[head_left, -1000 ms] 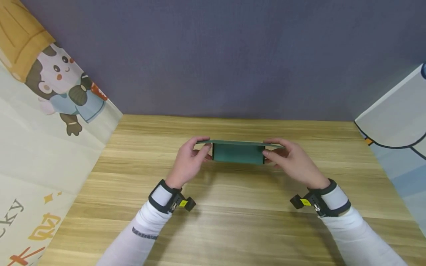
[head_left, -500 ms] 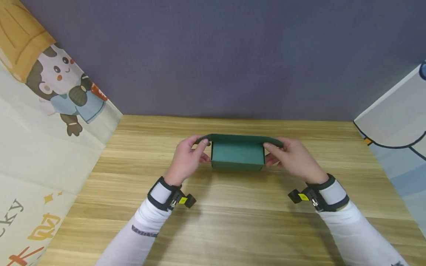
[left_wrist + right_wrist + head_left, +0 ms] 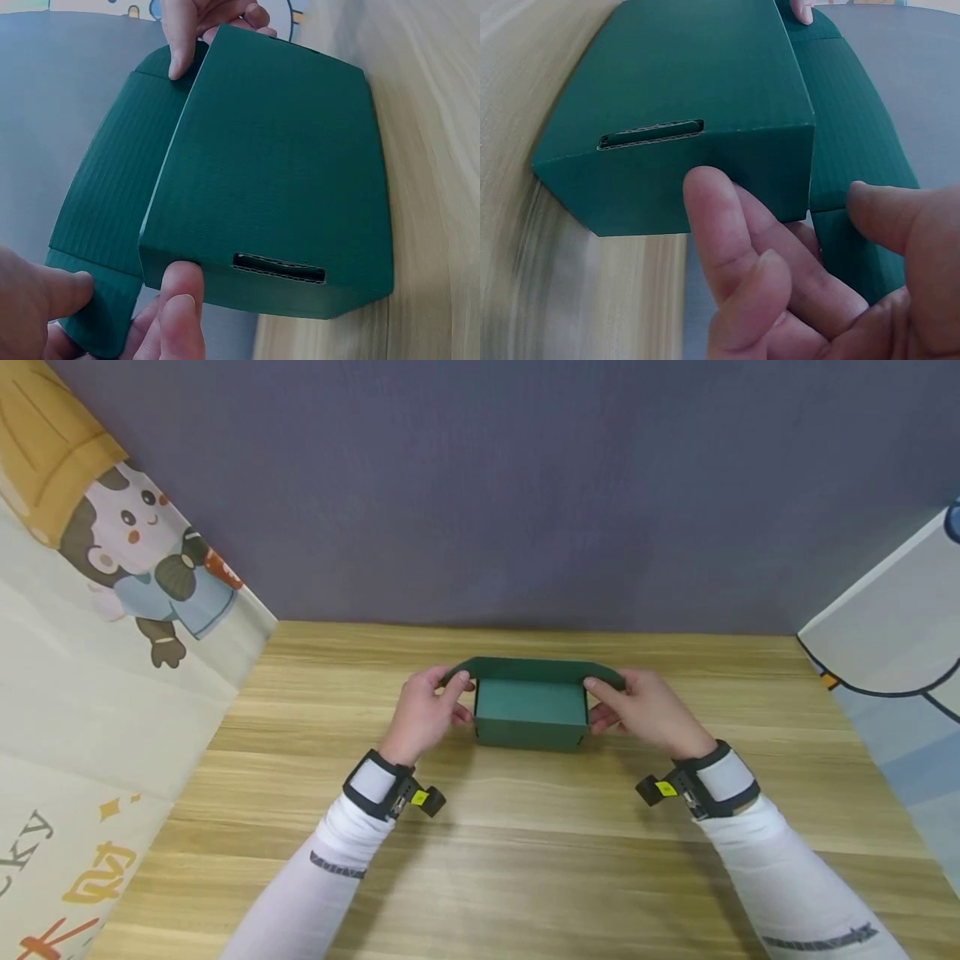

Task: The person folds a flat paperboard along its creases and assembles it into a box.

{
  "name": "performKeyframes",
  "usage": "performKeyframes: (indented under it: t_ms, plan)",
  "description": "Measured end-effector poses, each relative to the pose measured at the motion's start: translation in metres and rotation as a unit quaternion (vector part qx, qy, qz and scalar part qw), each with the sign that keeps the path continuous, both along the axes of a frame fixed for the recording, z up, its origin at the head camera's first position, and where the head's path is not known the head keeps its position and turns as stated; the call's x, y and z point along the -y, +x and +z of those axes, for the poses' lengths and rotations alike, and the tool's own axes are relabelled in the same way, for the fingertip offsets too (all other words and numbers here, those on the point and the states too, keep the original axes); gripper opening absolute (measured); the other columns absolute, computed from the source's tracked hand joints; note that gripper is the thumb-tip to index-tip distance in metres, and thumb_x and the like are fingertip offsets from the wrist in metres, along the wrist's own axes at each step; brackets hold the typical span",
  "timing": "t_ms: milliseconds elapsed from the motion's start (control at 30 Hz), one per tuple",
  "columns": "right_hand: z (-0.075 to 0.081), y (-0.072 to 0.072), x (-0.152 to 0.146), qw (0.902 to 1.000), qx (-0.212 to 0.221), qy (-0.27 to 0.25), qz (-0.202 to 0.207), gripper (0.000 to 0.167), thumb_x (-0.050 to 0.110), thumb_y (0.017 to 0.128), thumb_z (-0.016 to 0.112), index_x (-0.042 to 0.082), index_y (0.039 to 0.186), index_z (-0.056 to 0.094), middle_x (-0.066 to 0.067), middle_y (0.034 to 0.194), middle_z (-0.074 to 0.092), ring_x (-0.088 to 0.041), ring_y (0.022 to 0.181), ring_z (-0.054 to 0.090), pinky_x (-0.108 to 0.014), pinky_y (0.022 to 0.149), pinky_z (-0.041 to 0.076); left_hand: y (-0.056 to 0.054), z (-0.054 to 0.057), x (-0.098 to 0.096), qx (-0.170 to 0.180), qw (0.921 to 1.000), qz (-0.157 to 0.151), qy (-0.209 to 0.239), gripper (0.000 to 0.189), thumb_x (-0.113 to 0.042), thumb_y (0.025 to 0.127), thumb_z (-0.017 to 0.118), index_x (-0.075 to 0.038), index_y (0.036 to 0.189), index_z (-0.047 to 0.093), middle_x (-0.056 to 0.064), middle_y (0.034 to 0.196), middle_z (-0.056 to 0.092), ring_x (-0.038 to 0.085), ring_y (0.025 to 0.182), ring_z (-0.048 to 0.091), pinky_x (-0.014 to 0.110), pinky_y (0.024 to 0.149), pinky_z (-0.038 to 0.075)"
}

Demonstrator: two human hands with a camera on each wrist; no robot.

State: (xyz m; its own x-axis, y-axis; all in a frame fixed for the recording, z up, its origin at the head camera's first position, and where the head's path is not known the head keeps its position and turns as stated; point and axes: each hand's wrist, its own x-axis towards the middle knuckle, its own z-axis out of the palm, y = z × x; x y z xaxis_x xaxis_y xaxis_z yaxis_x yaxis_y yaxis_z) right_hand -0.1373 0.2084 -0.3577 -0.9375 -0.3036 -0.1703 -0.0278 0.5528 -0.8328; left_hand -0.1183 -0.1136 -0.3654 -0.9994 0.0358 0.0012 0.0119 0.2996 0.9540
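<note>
A dark green cardboard box (image 3: 531, 732) is held upright near the middle of the table, its lid flap (image 3: 528, 669) standing along the far top edge. My left hand (image 3: 422, 714) pinches the flap's left tab (image 3: 109, 304) between thumb and fingers, and one fingertip rests against the box's end wall. On the other side, my right hand (image 3: 651, 712) pinches the right tab (image 3: 859, 262), thumb on its inner face, with fingertips against that end wall. A narrow slot (image 3: 279, 268) cuts the edge at the left end, and a matching slot (image 3: 651, 135) shows at the right.
The wood-grain table (image 3: 480, 860) spreads around the box. A dark grey-blue panel (image 3: 525, 493) rises behind it. Printed cartoon cloths hang at the left (image 3: 135, 568) and right (image 3: 892, 643). Each wrist wears a black strap with a small camera.
The box has tilted so its front face shows more, and its flap has turned from edge-on to broad side. My right hand has shifted slightly left; both hands keep hold of the tabs.
</note>
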Motion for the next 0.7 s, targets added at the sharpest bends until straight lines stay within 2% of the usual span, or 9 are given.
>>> performKeyframes:
  t_ms: [167,233,300,433,533,600,700]
  plan:
    - [-0.002,-0.001,0.001,0.9999,0.009,-0.005,0.002,0.049,0.048,0.111,0.055,0.000,0.111,0.065,-0.010,0.097,0.079,-0.024,0.086,0.077,-0.040,0.076,0.060,-0.002,-0.001,0.001,-0.008,0.9999,-0.003,-0.009,0.029,-0.023,0.112,0.057,0.001,0.123,0.071,0.021,0.119,0.071,0.041,0.077,0.075,0.059,0.076,0.063]
    - [0.000,-0.001,0.001,0.9999,0.010,0.008,0.005,0.051,0.047,0.111,0.054,-0.003,0.119,0.064,-0.013,0.102,0.079,-0.025,0.088,0.077,-0.044,0.080,0.061,-0.001,-0.001,0.001,-0.012,0.9998,-0.006,-0.016,0.029,-0.023,0.112,0.057,0.001,0.124,0.070,0.020,0.119,0.072,0.042,0.079,0.075,0.059,0.076,0.062]
    - [0.001,0.000,0.001,0.9993,-0.003,0.036,0.008,0.060,0.048,0.112,0.052,-0.007,0.136,0.057,-0.017,0.109,0.078,-0.027,0.089,0.077,-0.045,0.081,0.061,-0.001,-0.001,0.001,-0.017,0.9995,-0.009,-0.026,0.029,-0.023,0.113,0.057,0.001,0.125,0.070,0.018,0.119,0.072,0.042,0.080,0.075,0.059,0.075,0.062]
    - [0.006,0.004,0.000,0.9914,-0.078,0.105,-0.003,0.065,0.048,0.112,0.051,-0.007,0.146,0.049,-0.024,0.118,0.073,-0.034,0.093,0.076,-0.047,0.075,0.061,0.000,-0.001,0.001,-0.031,0.9977,-0.008,-0.060,0.029,-0.024,0.113,0.057,-0.001,0.126,0.068,0.016,0.118,0.073,0.039,0.083,0.077,0.048,0.065,0.062]
    - [0.009,0.007,0.002,0.9800,-0.146,0.133,-0.022,0.053,0.041,0.112,0.053,-0.005,0.139,0.058,-0.028,0.120,0.071,-0.040,0.099,0.074,-0.053,0.076,0.060,0.000,0.000,0.001,-0.050,0.9950,0.000,-0.086,0.027,-0.024,0.112,0.058,-0.001,0.124,0.066,0.018,0.115,0.075,0.036,0.085,0.077,0.038,0.059,0.058]
    - [0.011,0.010,0.004,0.9718,-0.185,0.143,-0.031,0.046,0.033,0.113,0.055,-0.005,0.137,0.062,-0.028,0.118,0.071,-0.042,0.101,0.072,-0.057,0.080,0.059,0.000,0.000,0.001,-0.073,0.9907,0.012,-0.114,0.025,-0.023,0.111,0.061,-0.001,0.121,0.067,0.017,0.112,0.075,0.033,0.089,0.075,0.035,0.062,0.057]
    - [0.012,0.012,0.006,0.9592,-0.232,0.157,-0.038,0.035,0.024,0.112,0.058,-0.006,0.125,0.069,-0.027,0.111,0.071,-0.041,0.097,0.070,-0.057,0.078,0.057,0.001,0.001,0.000,-0.119,0.9785,0.033,-0.165,0.022,-0.020,0.108,0.064,0.000,0.114,0.073,0.015,0.106,0.075,0.030,0.092,0.071,0.036,0.070,0.056]
